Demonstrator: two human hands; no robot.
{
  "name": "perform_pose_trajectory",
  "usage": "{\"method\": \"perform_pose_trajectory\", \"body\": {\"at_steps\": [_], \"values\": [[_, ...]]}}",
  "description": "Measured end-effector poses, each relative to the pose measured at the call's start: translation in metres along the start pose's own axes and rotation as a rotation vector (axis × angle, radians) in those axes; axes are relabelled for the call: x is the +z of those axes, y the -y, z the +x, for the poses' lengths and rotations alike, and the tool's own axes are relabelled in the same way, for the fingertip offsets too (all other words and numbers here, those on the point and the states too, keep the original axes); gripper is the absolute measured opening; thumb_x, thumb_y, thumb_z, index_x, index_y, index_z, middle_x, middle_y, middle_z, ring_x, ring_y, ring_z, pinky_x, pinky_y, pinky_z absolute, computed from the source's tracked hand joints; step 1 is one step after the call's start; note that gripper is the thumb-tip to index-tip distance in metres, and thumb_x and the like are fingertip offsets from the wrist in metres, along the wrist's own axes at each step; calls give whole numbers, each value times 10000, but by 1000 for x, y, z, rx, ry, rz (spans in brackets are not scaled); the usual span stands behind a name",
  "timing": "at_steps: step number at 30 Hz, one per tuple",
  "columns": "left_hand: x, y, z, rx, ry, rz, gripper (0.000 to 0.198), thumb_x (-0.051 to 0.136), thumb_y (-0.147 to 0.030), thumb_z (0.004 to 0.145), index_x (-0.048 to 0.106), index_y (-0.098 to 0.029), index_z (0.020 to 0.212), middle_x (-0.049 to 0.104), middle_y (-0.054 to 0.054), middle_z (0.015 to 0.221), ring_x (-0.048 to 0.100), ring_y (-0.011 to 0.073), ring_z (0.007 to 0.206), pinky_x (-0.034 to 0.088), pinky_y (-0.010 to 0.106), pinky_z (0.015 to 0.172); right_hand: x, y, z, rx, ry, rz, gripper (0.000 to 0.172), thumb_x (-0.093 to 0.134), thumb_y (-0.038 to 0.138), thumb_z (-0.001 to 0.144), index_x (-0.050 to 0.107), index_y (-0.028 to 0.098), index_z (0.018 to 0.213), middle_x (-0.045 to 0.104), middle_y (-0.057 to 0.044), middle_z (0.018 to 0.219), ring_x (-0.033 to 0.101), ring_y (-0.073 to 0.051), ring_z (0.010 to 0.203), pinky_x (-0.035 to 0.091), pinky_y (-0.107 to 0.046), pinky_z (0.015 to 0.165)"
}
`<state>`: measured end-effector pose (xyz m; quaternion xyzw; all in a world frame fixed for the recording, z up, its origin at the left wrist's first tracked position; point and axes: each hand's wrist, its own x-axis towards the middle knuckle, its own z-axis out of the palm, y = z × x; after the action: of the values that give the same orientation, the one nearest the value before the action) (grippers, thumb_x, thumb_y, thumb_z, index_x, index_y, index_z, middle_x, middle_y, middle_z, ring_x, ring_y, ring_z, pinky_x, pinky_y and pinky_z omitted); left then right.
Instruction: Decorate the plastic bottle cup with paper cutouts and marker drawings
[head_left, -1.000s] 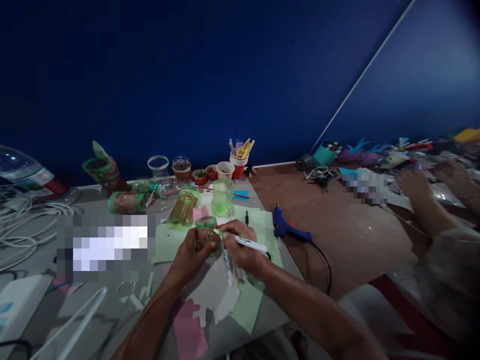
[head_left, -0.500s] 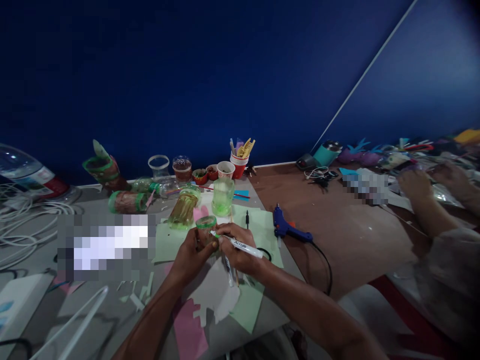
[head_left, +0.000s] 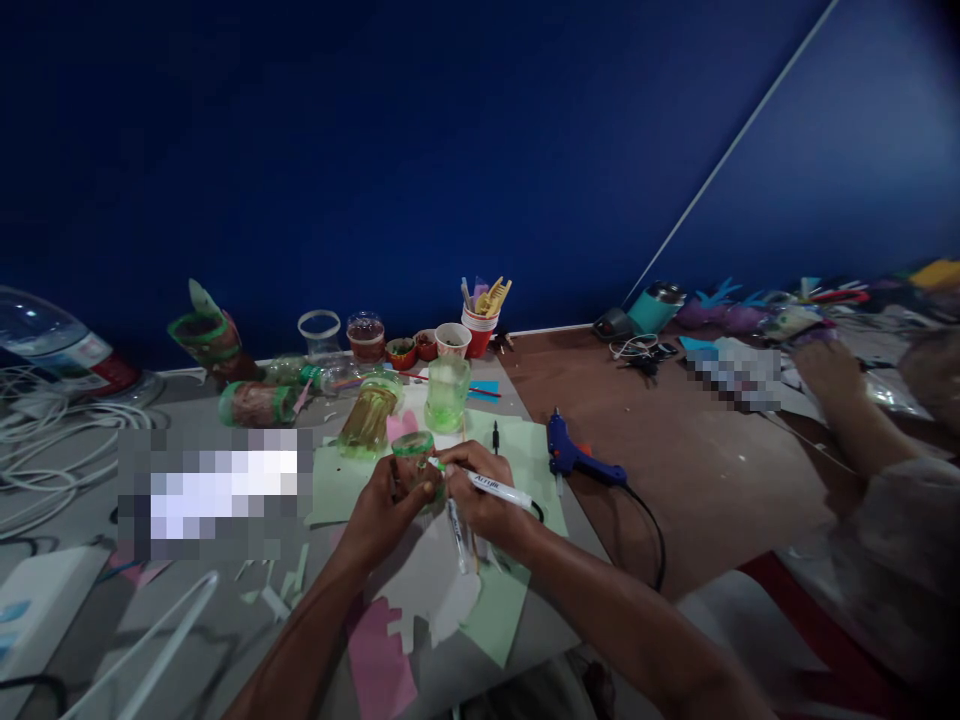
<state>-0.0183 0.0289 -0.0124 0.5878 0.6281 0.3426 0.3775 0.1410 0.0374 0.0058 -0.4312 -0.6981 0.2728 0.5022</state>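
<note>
A small brown cup with a green rim (head_left: 412, 462) is held near the table's middle by my left hand (head_left: 390, 505), its fingers wrapped round the cup's side. A white acrylic marker (head_left: 499, 488) lies in the closed fingers of my right hand (head_left: 484, 500), its green tip at the cup's right side. Beneath my hands are a second white marker (head_left: 458, 540) and a cut piece of white paper (head_left: 427, 580). Behind the cup stand a green-tinted clear cup (head_left: 448, 393) and a tilted green and brown one (head_left: 371, 415).
A blue glue gun (head_left: 577, 455) with a black cord lies to the right. Red cups with tools (head_left: 480, 328) stand by the wall. Coiled white cables (head_left: 52, 450) and a large bottle (head_left: 82, 355) are at left. Another person's hand (head_left: 829, 370) is at far right.
My right hand and the marker have shifted slightly to the right, the tip moving a little along the cup. The other person's hands at far right have moved slightly.
</note>
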Motion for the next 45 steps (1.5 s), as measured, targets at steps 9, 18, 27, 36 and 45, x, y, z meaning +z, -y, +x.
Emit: {"method": "perform_pose_trajectory", "body": {"at_steps": [9,18,27,36,45], "values": [[0,1,0,18,-19,-35,265,616,-409,707,469,-202,785,544,-31,688,512,142,615,385,250,561,0,0,-1,-3,28,53,137,487,205,792,623,203,811,687,-30,786,643,-143,670,522,-249,632],[1,3,-1,13,-28,-20,288,616,-435,707,463,-202,779,534,-38,671,498,134,593,364,241,536,2,-3,-4,-50,46,51,136,511,203,805,631,206,868,698,-60,918,674,-176,862,540,-286,781],[1,1,-2,-3,-33,8,296,613,-437,700,472,-204,818,554,-29,685,536,158,623,397,255,555,4,-2,-5,-35,22,44,137,506,199,797,628,217,856,698,-42,897,670,-171,832,540,-276,763],[2,-1,-2,6,-48,60,251,595,-407,705,453,-212,775,547,-24,688,525,154,620,390,256,566,7,-5,-4,-114,81,37,148,511,192,800,626,219,890,694,-58,932,664,-183,911,535,-304,828],[1,-1,-2,-2,-42,17,281,618,-415,690,451,-210,786,546,-34,672,517,146,594,379,248,542,3,-2,-5,-65,46,76,141,508,197,798,629,209,869,696,-56,906,674,-180,864,547,-281,766]]}}
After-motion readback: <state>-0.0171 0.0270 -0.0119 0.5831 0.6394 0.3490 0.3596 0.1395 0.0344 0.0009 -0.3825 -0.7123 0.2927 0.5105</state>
